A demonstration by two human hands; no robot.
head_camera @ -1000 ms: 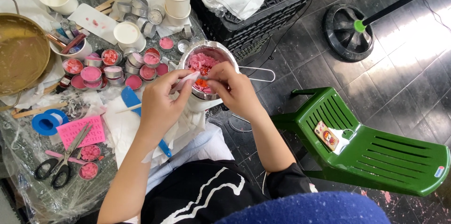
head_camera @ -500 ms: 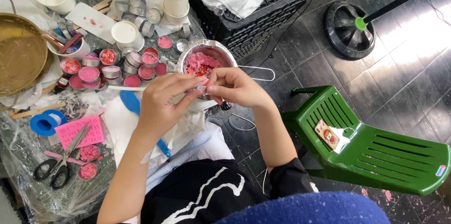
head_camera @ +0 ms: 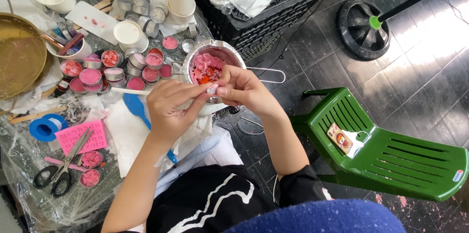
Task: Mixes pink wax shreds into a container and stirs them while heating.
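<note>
I see the left hand [head_camera: 171, 111] and right hand [head_camera: 244, 89] together, both pinching one small tin cup [head_camera: 212, 88] just below the metal pot [head_camera: 215, 50].

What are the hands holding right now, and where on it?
Both hands, left hand and right hand, pinch a small silver cup by its rim, fingertips only, over the metal pot.

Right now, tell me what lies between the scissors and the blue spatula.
In the head view, a pink letter mould lies between the scissors and the blue spatula, on the plastic-covered table.
</note>
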